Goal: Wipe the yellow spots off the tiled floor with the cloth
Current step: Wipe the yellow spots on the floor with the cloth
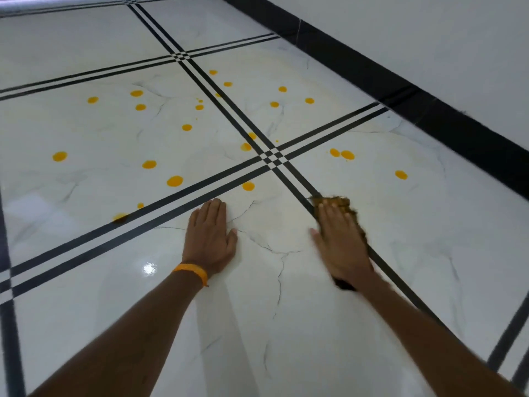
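Several yellow spots (175,181) dot the glossy white tiled floor (274,325) ahead of me, spread over the tiles on both sides of the black double stripes. My right hand (342,242) presses flat on a brownish cloth (339,202) that lies on a black stripe; the cloth shows past the fingertips and along the hand's right side. The hand is blurred. My left hand (210,236) rests flat on the floor with fingers together, an orange band on its wrist. One spot (248,186) lies just beyond the left fingertips.
A black skirting strip (429,110) runs along the white wall (458,38) on the right. Black double stripes (273,159) cross in front of my hands. A faint yellowish smear tints the tile between my hands.
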### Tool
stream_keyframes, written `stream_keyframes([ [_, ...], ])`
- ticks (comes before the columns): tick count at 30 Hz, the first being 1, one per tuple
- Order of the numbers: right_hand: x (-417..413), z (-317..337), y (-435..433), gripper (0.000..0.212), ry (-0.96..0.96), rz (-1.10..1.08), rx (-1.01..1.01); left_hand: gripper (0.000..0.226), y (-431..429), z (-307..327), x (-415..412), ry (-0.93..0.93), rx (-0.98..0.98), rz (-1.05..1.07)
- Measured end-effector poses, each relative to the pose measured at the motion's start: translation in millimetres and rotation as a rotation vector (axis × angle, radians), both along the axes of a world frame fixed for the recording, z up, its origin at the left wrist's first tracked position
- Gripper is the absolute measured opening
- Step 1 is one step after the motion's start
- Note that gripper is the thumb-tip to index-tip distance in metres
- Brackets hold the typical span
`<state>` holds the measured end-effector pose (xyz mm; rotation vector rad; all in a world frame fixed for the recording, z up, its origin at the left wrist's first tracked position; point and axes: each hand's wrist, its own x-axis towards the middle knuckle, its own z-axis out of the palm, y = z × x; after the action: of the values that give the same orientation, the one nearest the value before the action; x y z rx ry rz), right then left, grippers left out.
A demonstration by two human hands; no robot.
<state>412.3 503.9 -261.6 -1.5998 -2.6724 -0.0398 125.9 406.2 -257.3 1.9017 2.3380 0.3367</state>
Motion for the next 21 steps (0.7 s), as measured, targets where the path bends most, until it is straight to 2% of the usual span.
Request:
stream_keyframes([
  [2,15,3,38,0.084,0.044,-0.216,-0.007,0.078,10,0,-1,-0.019,0.017,0.057],
  [4,1,0,69,0.087,0.092,-0.327,-0.003,0.079,14,-8,3,0.004,0.043,0.078],
  [7,-50,-2,53,0.085,0.093,-0.067,-0.032,0.081,17,-14,2,-0.007,-0.017,0.085],
  [10,-35,0,30,0.077,0.071,0.183,-0.093,0.08,18,-10,2,0.008,-0.034,0.089],
  [11,-18,4,41,0.076,0.063,0.176,-0.089,0.079,19,-6,3,0.001,-0.061,0.085],
  [13,13,9,72,0.079,0.036,-0.025,-0.063,0.078,18,-4,5,-0.005,-0.075,0.094],
  [16,4,15,117,0.082,0.074,-0.299,-0.079,0.077,20,-4,3,-0.027,-0.088,0.088],
  [18,-20,16,106,0.08,0.101,-0.26,-0.084,0.076,18,-4,2,-0.055,-0.083,0.085],
  [21,-27,0,78,0.072,0.062,0.014,-0.045,0.075,20,-5,0,-0.082,-0.044,0.095],
])
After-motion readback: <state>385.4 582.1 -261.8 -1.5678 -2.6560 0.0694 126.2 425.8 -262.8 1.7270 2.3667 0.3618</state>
